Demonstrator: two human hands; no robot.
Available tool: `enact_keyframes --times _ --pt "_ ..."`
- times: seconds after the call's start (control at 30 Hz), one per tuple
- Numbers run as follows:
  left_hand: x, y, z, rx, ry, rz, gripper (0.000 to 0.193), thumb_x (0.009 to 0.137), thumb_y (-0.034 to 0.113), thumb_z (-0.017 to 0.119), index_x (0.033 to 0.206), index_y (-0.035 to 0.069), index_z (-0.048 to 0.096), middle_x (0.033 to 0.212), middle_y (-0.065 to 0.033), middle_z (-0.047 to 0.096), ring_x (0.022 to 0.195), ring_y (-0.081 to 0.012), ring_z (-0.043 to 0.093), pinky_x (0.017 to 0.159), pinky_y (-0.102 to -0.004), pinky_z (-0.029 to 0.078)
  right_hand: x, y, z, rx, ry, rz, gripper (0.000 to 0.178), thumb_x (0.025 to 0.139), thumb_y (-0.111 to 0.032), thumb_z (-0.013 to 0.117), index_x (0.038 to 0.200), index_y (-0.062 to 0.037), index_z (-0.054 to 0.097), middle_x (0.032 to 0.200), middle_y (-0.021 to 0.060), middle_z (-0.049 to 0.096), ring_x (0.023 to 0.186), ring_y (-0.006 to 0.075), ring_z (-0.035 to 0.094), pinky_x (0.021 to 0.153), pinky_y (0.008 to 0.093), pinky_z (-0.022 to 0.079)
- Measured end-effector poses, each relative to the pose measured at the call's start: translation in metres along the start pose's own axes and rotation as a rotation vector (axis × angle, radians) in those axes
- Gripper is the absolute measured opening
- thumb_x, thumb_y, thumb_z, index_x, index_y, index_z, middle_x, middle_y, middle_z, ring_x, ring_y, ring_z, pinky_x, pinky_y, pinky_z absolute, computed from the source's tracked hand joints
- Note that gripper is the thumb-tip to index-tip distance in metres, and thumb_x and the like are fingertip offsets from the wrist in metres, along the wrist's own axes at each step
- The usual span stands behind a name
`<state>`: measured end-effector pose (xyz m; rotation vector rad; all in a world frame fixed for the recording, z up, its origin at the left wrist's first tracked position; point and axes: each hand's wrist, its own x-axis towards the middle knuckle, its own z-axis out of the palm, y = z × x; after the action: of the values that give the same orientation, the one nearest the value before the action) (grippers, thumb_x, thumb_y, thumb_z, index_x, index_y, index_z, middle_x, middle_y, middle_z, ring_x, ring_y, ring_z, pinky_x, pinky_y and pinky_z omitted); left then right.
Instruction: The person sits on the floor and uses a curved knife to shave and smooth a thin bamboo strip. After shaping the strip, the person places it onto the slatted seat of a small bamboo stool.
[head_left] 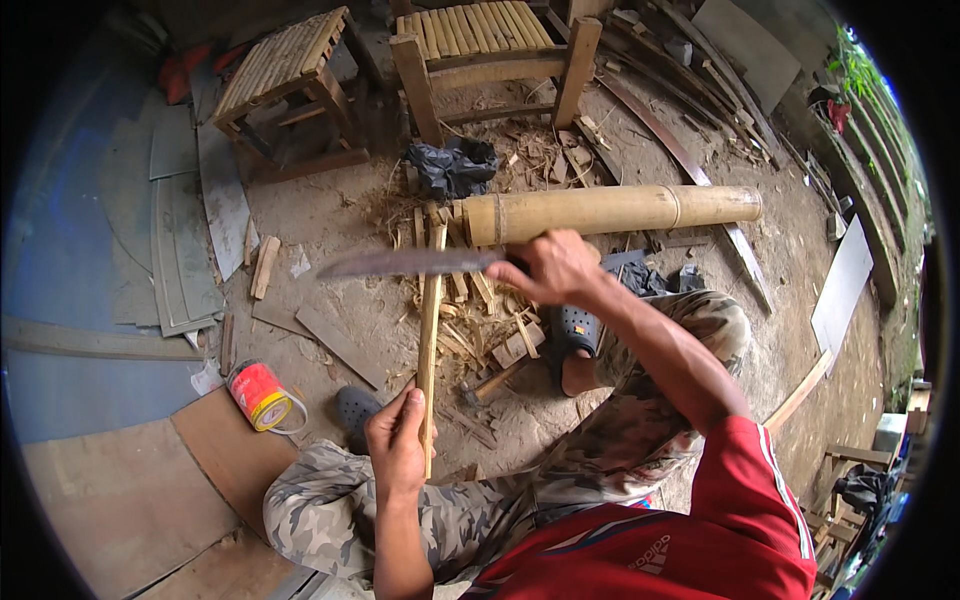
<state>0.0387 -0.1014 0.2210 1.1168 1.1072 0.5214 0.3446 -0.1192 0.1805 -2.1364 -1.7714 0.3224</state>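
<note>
My left hand (398, 440) is closed round the lower part of a narrow bamboo strip (430, 335), which points away from me with its far end near a thick bamboo pole (590, 212). In my right hand (557, 268) is the handle of a machete (400, 263). Its long dark blade, slightly blurred, lies crosswise over the upper part of the strip, pointing left. Whether the edge touches the strip I cannot tell. My right fist hides the handle.
Bamboo offcuts and shavings (470, 330) litter the ground between my feet, with a hammer (490, 383) among them. A red tin (262, 398) lies at the left. Two slatted bamboo stools (285, 70) stand at the back. A black plastic bag (453, 168) sits by the pole's left end.
</note>
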Motion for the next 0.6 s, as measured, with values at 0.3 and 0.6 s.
enact_keyframes --times 0.3,0.6 --pt "-0.005 0.002 0.003 0.158 0.046 0.034 0.030 0.099 0.017 0.059 0.124 0.001 0.065 0.069 0.0048 0.054 0.058 -0.0030 0.045 0.050 -0.0212 0.037 0.003 0.007 0.011 -0.002 -0.135 0.080 0.082 0.088 -0.082 0.028 0.085 -0.0145 0.075 0.041 -0.0046 0.038 0.036 0.0088 0.037 0.038 0.0337 0.041" --pt "0.001 -0.011 -0.003 0.244 0.073 0.163 0.033 0.097 0.017 0.063 0.121 -0.006 0.064 0.072 0.0006 0.062 0.064 -0.0030 0.050 0.055 -0.0211 0.042 -0.001 -0.004 0.016 0.055 -0.143 0.082 0.083 0.090 -0.080 0.028 0.078 -0.0116 0.074 0.040 0.0016 0.043 0.039 0.0147 0.046 0.042 0.0395 0.046"
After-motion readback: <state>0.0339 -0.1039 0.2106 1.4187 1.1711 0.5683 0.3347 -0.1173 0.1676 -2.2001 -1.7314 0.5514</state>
